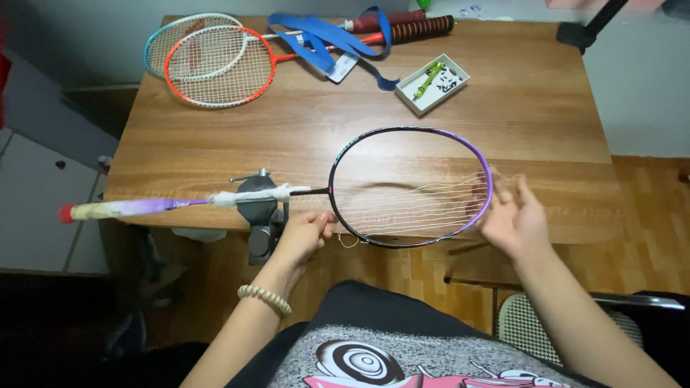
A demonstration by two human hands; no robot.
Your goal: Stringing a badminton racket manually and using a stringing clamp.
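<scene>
**Racket clamped at the bench edge, both hands at its frame**

Head view: a purple-and-black badminton racket (pixel 411 185) lies flat over the near edge of the wooden bench (pixel 532 108), its shaft gripped in a small grey clamp (pixel 260 208) fixed to that edge, so the head hangs partly past the bench where both hands can get at it. Its handle, wrapped pale and purple with a red end, sticks out to the left beyond the bench. Only some strings cross the lower half of the head; the upper half is bare.

The left hand (pixel 305 233) sits at the lower left rim near the throat, fingers curled in and pinching what looks like a loose end of thin string (pixel 350 241), though the string is too fine to be sure. The right hand (pixel 512 219) is at the right rim, fingers spread and loosely bent among the string ends there; I cannot tell whether it truly grips one.

At the far left of the bench lie two strung rackets (pixel 208 61), one orange-framed, one teal, overlapping. Beside them a blue strap (pixel 323 39) with a white rectangular tag is heaped across dark handles. To the right of that stands a shallow white tray (pixel 433 83) holding a green tool and small dark bits.
</scene>
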